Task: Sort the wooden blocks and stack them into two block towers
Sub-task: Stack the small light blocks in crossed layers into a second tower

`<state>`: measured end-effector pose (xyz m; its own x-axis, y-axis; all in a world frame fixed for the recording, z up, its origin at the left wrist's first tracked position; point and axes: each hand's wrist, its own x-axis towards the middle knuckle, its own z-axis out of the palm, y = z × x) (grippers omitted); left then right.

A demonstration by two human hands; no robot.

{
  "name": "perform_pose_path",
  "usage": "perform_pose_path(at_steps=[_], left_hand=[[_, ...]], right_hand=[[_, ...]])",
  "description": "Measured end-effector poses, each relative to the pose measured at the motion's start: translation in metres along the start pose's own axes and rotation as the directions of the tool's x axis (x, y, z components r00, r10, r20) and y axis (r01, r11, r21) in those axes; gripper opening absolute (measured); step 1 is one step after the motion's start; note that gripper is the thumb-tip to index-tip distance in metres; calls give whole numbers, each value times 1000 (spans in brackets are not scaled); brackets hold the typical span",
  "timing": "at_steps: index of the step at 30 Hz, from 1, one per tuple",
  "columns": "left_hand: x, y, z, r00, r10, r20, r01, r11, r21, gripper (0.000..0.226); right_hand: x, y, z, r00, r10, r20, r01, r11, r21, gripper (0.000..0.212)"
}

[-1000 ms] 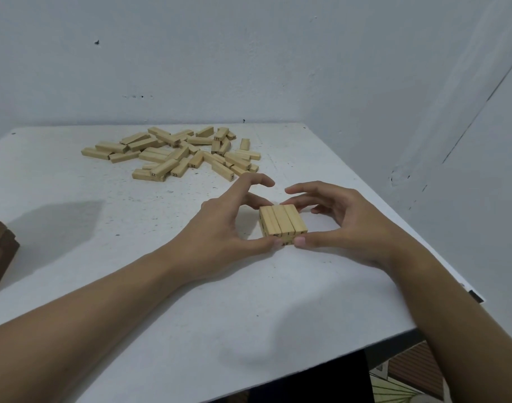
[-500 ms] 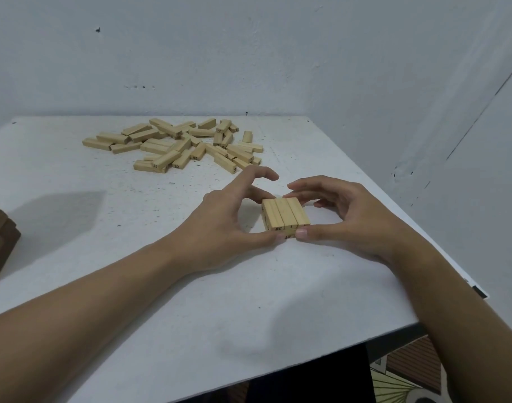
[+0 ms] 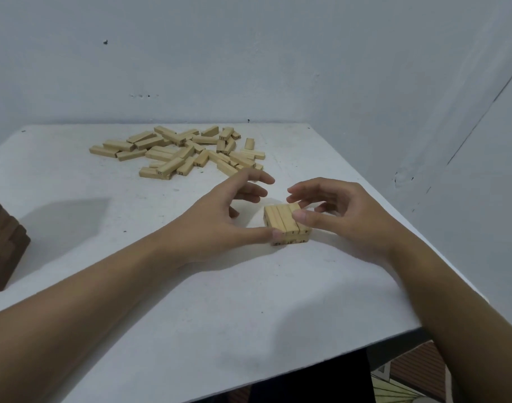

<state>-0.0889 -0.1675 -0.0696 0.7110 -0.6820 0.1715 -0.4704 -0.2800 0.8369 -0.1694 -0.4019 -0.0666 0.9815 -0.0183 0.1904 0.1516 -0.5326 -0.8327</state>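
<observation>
On the worktop (image 3: 190, 301), only a low stack (image 3: 286, 225), left hand (image 3: 208, 225) spread, thumb against it, right hand (image 3: 345, 219) curled over it, loose pile (image 3: 179, 152) yet unstacked.

A small stack (image 3: 284, 219) of pale wooden blocks, three side by side on top, stands on the white table (image 3: 190, 315) between both hands. The left hand (image 3: 220, 216) presses its thumb tip against the stack's near left corner, with its fingers spread clear above. The right hand (image 3: 345, 216) lays its thumb on the rightmost top block, and its fingers curl over the far edge. A loose pile (image 3: 179, 152) of pale blocks lies farther back. A dark brown block stack (image 3: 1, 245) shows at the left edge.
</observation>
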Motion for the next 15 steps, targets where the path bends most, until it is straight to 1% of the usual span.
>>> perform_pose_path(at_steps=[2, 3, 5, 7, 9, 10, 11, 13, 15], left_hand=[[2, 2, -12, 998, -60, 32, 61, 997, -38, 66], [4, 1, -19, 997, -77, 20, 77, 996, -44, 58], [7, -2, -33, 993, -102, -61, 101, 995, -23, 38], [12, -10, -44, 976, -108, -189, 124, 989, 78, 28], [19, -19, -50, 963, -57, -262, 128, 956, 263, 31], [23, -25, -51, 966, -25, -257, 120, 925, 361, 37], [28, -29, -50, 974, -11, -227, 115, 884, 453, 45], [37, -31, -45, 988, -43, -151, 128, 781, 611, 57], [43, -29, -38, 995, -15, -98, 83, 674, 734, 60]], right_hand=[[7, -10, 1, 1000, 0, -14, -1, 999, -41, 33], [12, -14, 2, 1000, 1, -24, -2, 998, -60, 28], [25, -21, 6, 1000, 4, -28, -7, 994, -106, 17], [40, -28, 11, 1000, 8, 4, -7, 980, -197, 14], [57, -33, 17, 999, 26, 41, -12, 953, -303, 17], [66, -35, 20, 998, 41, 55, -19, 936, -352, 20], [75, -36, 24, 996, 56, 69, -23, 914, -404, 23], [90, -36, 33, 991, 75, 107, -7, 849, -528, 30], [100, -36, 40, 986, 84, 141, 25, 770, -638, 35]])
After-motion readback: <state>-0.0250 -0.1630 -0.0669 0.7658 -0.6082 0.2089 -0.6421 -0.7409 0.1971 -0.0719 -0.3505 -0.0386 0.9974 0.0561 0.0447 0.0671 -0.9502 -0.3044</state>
